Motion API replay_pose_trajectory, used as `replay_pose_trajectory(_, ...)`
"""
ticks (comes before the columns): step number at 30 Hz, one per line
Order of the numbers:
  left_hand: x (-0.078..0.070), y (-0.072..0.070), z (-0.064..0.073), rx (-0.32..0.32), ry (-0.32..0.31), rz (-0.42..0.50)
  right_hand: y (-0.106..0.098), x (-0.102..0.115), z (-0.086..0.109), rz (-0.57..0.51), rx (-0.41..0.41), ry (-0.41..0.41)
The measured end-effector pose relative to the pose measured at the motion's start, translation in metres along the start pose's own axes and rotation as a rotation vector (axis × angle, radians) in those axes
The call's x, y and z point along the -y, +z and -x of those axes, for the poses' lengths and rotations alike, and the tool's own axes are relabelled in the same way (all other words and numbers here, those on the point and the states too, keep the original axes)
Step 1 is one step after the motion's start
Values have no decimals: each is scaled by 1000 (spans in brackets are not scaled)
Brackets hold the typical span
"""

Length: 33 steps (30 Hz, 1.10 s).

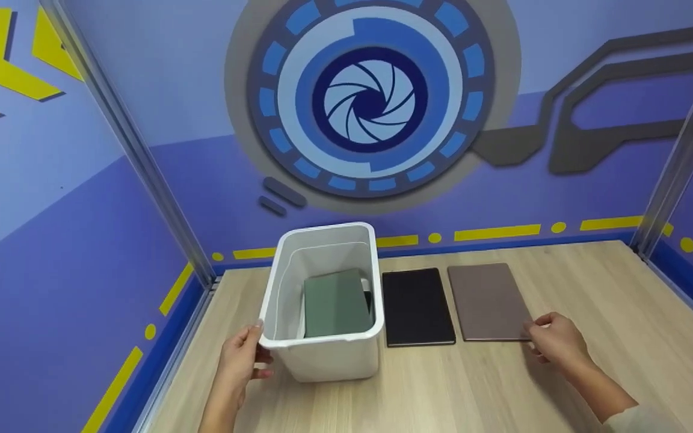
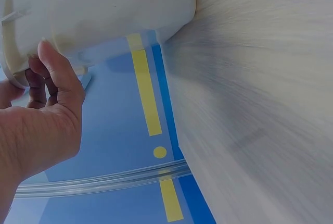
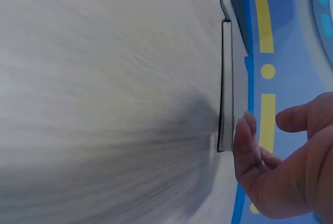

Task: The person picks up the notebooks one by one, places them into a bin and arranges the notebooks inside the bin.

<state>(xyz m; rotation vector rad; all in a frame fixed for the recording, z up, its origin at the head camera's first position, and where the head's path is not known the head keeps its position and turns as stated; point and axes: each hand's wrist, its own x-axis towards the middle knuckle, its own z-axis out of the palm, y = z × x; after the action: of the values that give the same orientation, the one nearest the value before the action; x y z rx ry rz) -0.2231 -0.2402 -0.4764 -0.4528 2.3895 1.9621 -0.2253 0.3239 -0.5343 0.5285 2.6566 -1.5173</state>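
Note:
My left hand (image 1: 239, 356) grips the rim of a white plastic bin (image 1: 328, 358) at its near left corner, the thumb at the rim and the other fingers beneath it. Inside the bin lies a green notebook (image 1: 335, 304) with a black item partly hidden beside it. Over on the right, my right hand (image 1: 558, 340) is at the near right corner of a brown notebook (image 1: 491, 300). In the right wrist view, its fingertips (image 3: 244, 130) are right beside the brown notebook's edge, with a gap between thumb and fingers.
A black notebook (image 1: 418, 307) lies flat between the bin and the brown notebook. All stand on a light wooden table (image 1: 443, 391). Blue patterned panels (image 1: 196, 180) and metal posts (image 1: 136, 150) enclose the table at the back and sides.

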Motion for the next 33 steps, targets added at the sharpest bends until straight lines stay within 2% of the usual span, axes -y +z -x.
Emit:
replay_pose_trajectory(4,2,-3,3,-16,-10,-7,6,-6,-7,113,8,12)
replay_pose_trajectory(8,5,-7,6,-46,-26,-17,17,-10,-15,176,11,16)
replay_pose_trajectory(11,6,-6,7,-44,-23,-16,21,-13,-19,215,1,37)
replay_pose_trajectory(19,5,0,5,-18,-1,26,15,-9,-29,283,16,125)
replay_pose_trajectory(22,3,1,5,-19,-4,16,12,-6,-30,315,11,131)
replay_pose_trajectory(33,-1,2,5,-14,14,18,7,-4,-33,256,33,108)
